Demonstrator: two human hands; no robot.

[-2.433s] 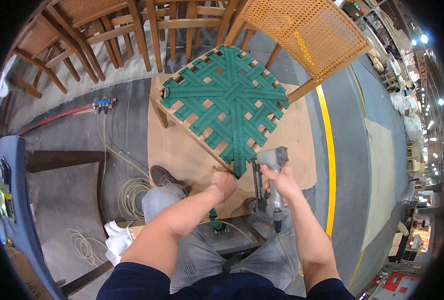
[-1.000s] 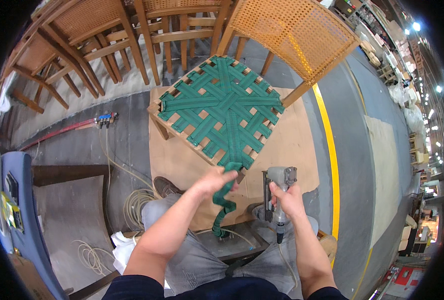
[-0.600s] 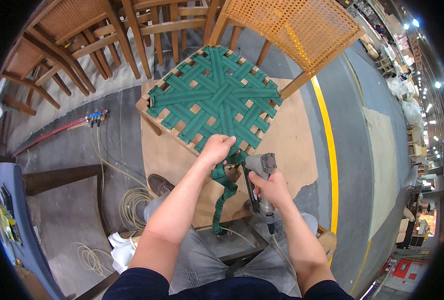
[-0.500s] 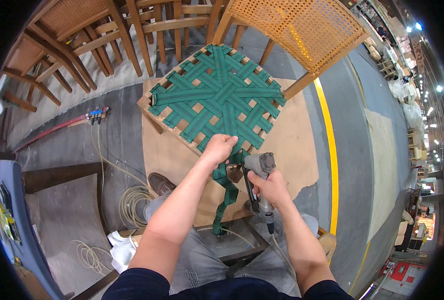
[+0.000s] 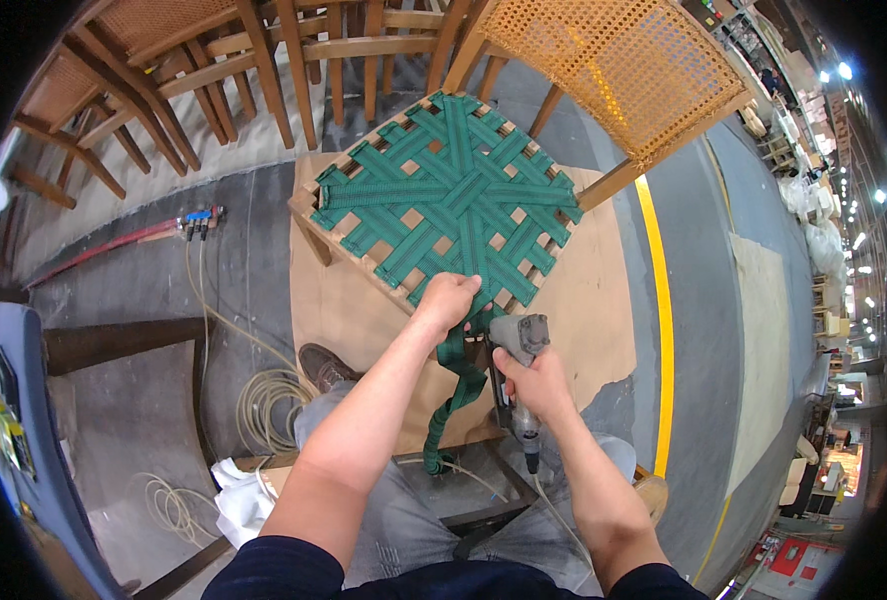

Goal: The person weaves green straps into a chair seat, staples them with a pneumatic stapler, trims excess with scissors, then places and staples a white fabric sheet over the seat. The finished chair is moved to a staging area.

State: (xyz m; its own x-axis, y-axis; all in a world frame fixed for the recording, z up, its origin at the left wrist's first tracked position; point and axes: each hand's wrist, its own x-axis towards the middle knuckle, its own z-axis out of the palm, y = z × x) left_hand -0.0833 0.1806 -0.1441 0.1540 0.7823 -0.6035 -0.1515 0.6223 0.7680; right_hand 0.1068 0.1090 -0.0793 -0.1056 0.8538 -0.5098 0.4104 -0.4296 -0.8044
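A wooden chair has green webbing straps point(image 5: 454, 200) woven across its seat, with gaps between them, and a caned back point(image 5: 619, 75) at the far right. At the seat's near corner, my left hand point(image 5: 451, 300) is closed in a pinch on a green webbing strap. The strap's loose tail point(image 5: 454, 400) hangs twisted below the seat toward the floor. My right hand point(image 5: 542, 380) is wrapped round the handle of a grey pneumatic staple gun point(image 5: 520, 336). Its head is close to that same corner, beside my left fingers; whether its nose touches the frame is hidden.
Several wooden chairs point(image 5: 364, 45) stand along the far left. Brown paper point(image 5: 599, 300) lies under the chair. A coiled air hose point(image 5: 269, 410) lies left of my shoe point(image 5: 324, 365). A blue padded piece point(image 5: 24, 400) is at the left edge. Yellow tape point(image 5: 662, 330) marks the floor.
The view has shifted slightly, so the chair appears a little farther right. Both hands keep their holds on the strap and the staple gun, near the same corner.
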